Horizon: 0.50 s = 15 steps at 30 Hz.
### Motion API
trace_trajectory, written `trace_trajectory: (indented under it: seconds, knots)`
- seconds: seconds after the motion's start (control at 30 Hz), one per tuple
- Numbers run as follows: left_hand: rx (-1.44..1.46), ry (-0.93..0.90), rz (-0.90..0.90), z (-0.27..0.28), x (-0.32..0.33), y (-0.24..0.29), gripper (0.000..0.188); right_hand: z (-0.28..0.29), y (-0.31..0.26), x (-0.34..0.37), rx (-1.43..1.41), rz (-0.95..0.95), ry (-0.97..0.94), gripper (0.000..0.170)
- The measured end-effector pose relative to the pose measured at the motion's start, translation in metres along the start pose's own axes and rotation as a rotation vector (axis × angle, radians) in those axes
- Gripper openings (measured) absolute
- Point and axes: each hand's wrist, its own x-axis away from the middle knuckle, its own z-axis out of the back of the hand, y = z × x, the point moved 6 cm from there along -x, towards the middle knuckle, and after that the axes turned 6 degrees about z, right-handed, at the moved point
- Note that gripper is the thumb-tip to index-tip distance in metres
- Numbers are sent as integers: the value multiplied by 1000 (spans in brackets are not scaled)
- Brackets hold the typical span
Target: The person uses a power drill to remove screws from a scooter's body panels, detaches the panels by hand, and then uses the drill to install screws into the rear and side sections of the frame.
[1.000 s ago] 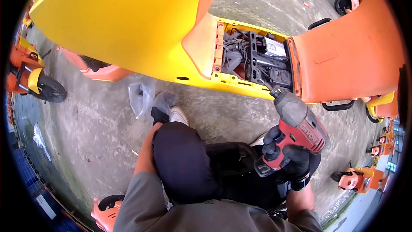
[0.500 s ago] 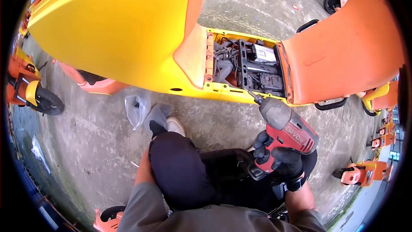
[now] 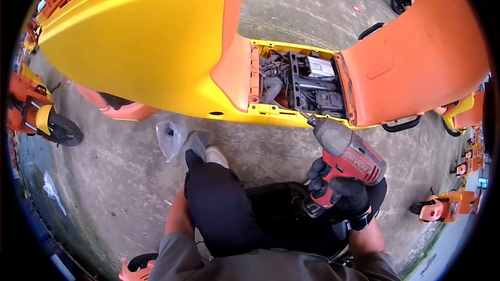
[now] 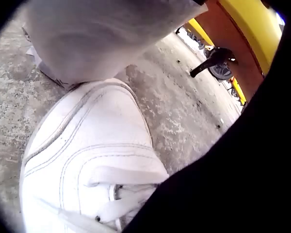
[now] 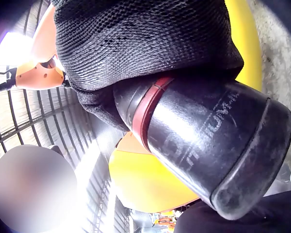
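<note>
In the head view my right hand (image 3: 348,193), in a black glove, grips a red and grey cordless impact driver (image 3: 348,151) by its handle. The driver's bit points up and left, overlapping the near edge of a yellow scooter body (image 3: 284,118). Its black battery (image 5: 218,141) fills the middle of the right wrist view below the glove. My left hand (image 3: 194,159) hangs low beside the left knee, at a clear plastic bag (image 3: 172,139). Part of the bag (image 4: 102,39) covers the fingers, so I cannot tell how they lie. A white shoe (image 4: 92,145) is just below.
An opened scooter compartment shows cables, a black bracket (image 3: 295,80) and a silver box (image 3: 320,66). The orange seat (image 3: 416,67) is raised on the right. More scooters stand around, including an orange one (image 3: 440,208) at right. A plastic scrap (image 3: 52,190) lies on the concrete.
The impact driver has shifted slightly left along the scooter's near edge, still in my right hand. The head view has shifted a little. My left hand stays low by the plastic bag.
</note>
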Motion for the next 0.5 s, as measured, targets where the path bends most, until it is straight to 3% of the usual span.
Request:
trace_trajectory:
  seconds: [0.5]
  knots:
    - [133, -19, -109, 52, 5, 8, 28, 3, 3, 8, -56, 31, -4, 53]
